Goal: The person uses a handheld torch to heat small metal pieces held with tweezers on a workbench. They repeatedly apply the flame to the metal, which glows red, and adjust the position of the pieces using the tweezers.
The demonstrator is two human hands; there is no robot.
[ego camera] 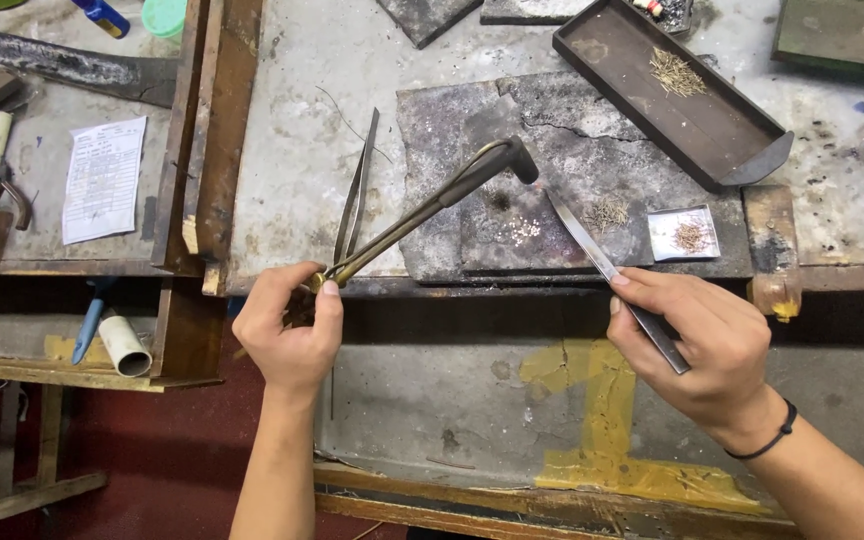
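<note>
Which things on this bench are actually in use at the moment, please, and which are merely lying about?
In use:
left hand holding brass torch
right hand holding steel tweezers
scorched block with tiny pieces

Lying about:
spare tweezers
dark metal tray
small white dish
paper slip
white roll

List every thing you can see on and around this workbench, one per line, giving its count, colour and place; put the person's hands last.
Brass blowtorch with bent dark nozzle: one, brass, over the slab, held at its base.
Flat steel tweezers: one, silver, right of the torch.
Second steel tweezers: one, grey, lying left of the slab.
Scorched stone slab: one, grey, centre bench.
Long metal tray: one, dark brown, upper right.
Small square dish: one, silvery, right of the slab.
Printed paper slip: one, white, far left.
Left hand: grips the torch.
Right hand: grips the flat tweezers.
</note>
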